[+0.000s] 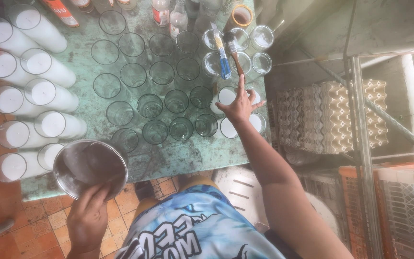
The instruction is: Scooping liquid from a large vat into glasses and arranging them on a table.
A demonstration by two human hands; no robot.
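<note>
One head-worn camera looks steeply down, from close above, onto the table [188, 156].

- Two paintbrushes [227, 52] lay across some glasses at the back of the green table [178, 156].
- Bottles [168, 13] stood along the far edge.
- Egg cartons [331, 117] were stacked on a metal rack [362, 144].
- The floor [34, 230] had orange tiles.

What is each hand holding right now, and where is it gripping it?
The left hand holds a round metal pot by its near rim. The right hand holds nothing; it rests spread over the white-filled glasses on the table.
</note>
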